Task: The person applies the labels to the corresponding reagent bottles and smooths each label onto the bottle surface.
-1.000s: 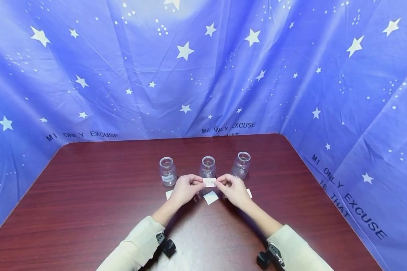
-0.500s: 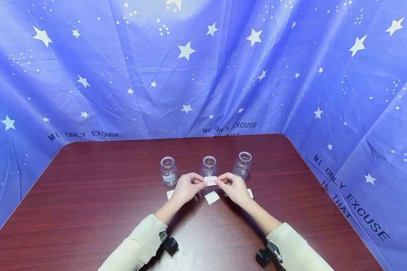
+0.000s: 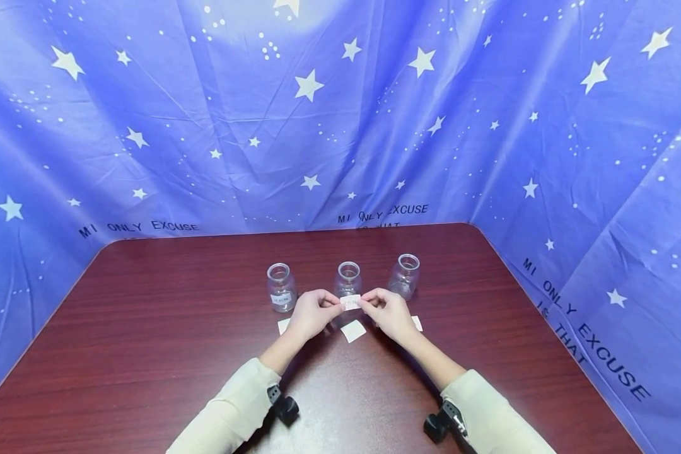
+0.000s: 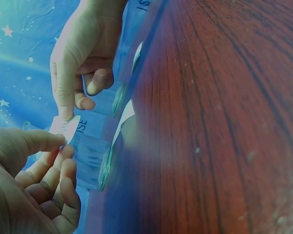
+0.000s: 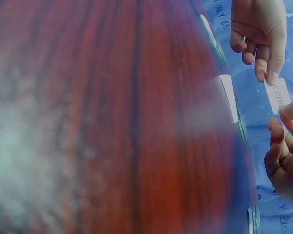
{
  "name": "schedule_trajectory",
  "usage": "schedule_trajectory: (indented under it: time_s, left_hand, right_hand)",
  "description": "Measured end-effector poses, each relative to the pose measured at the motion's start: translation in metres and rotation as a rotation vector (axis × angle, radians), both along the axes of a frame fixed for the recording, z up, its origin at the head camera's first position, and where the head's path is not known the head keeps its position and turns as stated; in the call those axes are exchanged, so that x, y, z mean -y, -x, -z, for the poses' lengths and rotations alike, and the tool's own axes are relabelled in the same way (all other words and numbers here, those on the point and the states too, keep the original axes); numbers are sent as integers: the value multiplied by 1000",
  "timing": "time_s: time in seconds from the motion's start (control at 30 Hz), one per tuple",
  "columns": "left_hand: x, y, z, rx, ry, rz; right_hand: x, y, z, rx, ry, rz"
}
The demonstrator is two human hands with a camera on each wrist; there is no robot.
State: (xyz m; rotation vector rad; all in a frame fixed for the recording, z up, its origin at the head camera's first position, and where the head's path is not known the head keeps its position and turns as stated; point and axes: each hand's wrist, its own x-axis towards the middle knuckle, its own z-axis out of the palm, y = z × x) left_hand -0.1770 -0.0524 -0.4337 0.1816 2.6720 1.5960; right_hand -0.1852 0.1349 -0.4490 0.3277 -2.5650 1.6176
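Note:
Between them, my left hand (image 3: 313, 315) and right hand (image 3: 389, 314) pinch a small white label (image 3: 350, 302) with dark writing, each at one end by thumb and forefinger. In the head view the label overlaps the front of the middle glass jar (image 3: 349, 277). The left wrist view shows the label (image 4: 66, 127) stretched between both hands' fingertips, above the table, the other fingers loosely curled. On the left stands a glass jar (image 3: 280, 284) bearing a similar white label on its front. A third glass jar (image 3: 405, 277), without a visible label, stands behind my right hand.
A white paper piece (image 3: 353, 331) lies on the table just below the held label. Another paper piece (image 3: 283, 325) shows beside my left hand, and a third paper piece (image 3: 417, 323) beside my right. The dark red wooden table (image 3: 176, 328) meets a blue starry curtain (image 3: 250, 113) behind.
Both hands keep hold of the label in front of the middle jar. The label tilts slightly, its right end a little higher than before. Jars and papers stay put.

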Motion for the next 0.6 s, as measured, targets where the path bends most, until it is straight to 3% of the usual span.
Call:
schedule_trajectory:
  time_s: [0.6]
  left_hand:
    - [-2, 3, 1, 63, -58, 7]
  right_hand:
    - [1, 5, 3, -1, -16, 8]
